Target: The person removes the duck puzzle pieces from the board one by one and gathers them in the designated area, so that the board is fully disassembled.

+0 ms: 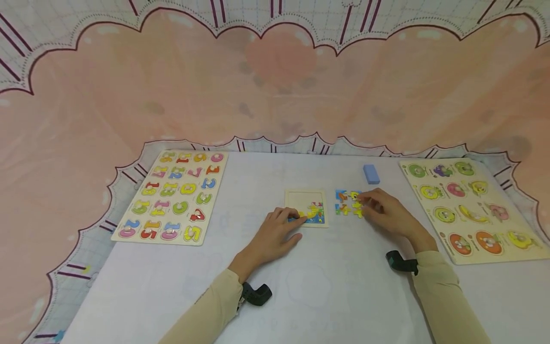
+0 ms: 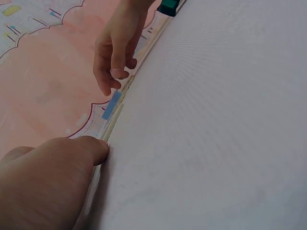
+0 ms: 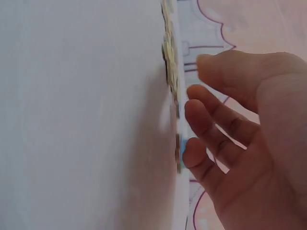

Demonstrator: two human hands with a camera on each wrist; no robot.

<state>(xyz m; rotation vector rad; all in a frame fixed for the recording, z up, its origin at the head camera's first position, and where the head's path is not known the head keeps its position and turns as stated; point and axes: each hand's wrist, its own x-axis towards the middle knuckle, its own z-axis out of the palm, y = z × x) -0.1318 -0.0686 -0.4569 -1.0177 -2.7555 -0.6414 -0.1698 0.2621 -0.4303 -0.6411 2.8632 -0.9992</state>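
Observation:
A small square jigsaw tray (image 1: 296, 196) lies mid-table, with colourful pieces (image 1: 318, 215) filling part of its lower right area. My left hand (image 1: 275, 236) rests its fingertips on the tray's lower part; what lies beneath them is hidden. To the right of the tray, several loose jigsaw pieces (image 1: 343, 209) sit close together on the table. Over their right side hovers my right hand (image 1: 393, 217), its fingers loosely bent. In the right wrist view, the thumb and fingers of this hand (image 3: 249, 129) stand apart, with nothing between them.
A blue block (image 1: 371, 174) lies behind the loose pieces. At the left is a number puzzle board (image 1: 172, 196), and at the right a fruit puzzle board (image 1: 472, 215). A patterned cloth (image 1: 279, 95) hangs behind the white table (image 1: 309, 296).

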